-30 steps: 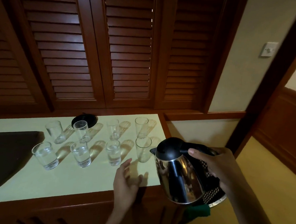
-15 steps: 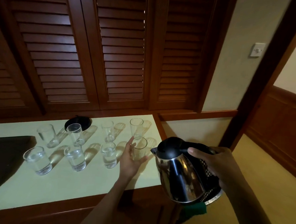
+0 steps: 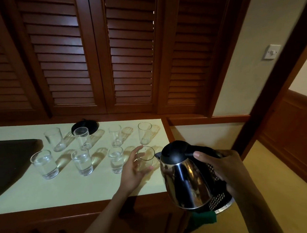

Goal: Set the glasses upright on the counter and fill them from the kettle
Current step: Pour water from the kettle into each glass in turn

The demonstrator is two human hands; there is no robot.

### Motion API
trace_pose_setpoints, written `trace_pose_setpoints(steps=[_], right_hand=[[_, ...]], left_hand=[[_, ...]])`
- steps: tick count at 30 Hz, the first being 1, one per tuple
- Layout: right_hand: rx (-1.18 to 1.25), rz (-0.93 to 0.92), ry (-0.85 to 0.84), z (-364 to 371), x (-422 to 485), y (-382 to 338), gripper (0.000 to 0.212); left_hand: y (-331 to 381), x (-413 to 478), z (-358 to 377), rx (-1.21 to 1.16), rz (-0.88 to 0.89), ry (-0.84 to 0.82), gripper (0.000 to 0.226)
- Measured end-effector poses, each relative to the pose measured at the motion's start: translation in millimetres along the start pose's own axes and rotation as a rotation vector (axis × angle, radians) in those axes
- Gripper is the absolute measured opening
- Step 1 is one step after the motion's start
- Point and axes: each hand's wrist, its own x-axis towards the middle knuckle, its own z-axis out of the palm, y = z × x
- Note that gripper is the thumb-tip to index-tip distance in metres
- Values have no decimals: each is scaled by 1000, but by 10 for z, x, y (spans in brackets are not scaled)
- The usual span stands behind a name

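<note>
Several clear glasses stand upright in two rows on the pale counter (image 3: pixel 38 195). The three front-left glasses hold water, such as the nearest-left glass (image 3: pixel 44 164). My left hand (image 3: pixel 133 170) curls around the empty front-right glass (image 3: pixel 145 157), which looks tipped toward the kettle. My right hand (image 3: pixel 223 168) grips the black handle of the steel kettle (image 3: pixel 183 178), held off the counter's right end with its spout just right of that glass's rim. No water is seen pouring. The back-right glass (image 3: pixel 144 132) looks empty.
A black kettle base (image 3: pixel 92 126) lies at the back behind a glass. A dark tray (image 3: pixel 6 162) covers the counter's left part. Louvred wooden doors rise behind. The counter ends on the right next to a doorway; a perforated bin (image 3: pixel 217 200) sits below the kettle.
My left hand rose from the counter's front edge to the front-right glass and closed around it. The kettle stayed near the counter's right end.
</note>
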Motion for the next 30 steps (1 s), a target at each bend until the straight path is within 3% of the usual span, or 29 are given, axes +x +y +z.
trace_pose_setpoints(steps=[5, 10, 20, 23, 27, 30], right_hand=[[-55, -53, -33, 41, 30, -17, 57], [-121, -112, -58, 140, 60, -73, 39], [-421, -199, -126, 300, 106, -163, 52], [-503, -211, -123, 330, 116, -210, 47], [-523, -255, -164, 323, 96, -284, 70], [-506, -261, -164, 304, 103, -304, 76]], left_hand=[[74, -227, -140, 14, 11, 15, 84], [74, -389, -255, 63, 14, 20, 81], [131, -585, -358, 93, 32, -2, 79], [152, -624, -377, 111, 35, 2, 80], [158, -649, -396, 143, 34, 3, 80], [157, -653, -397, 158, 35, 5, 80]])
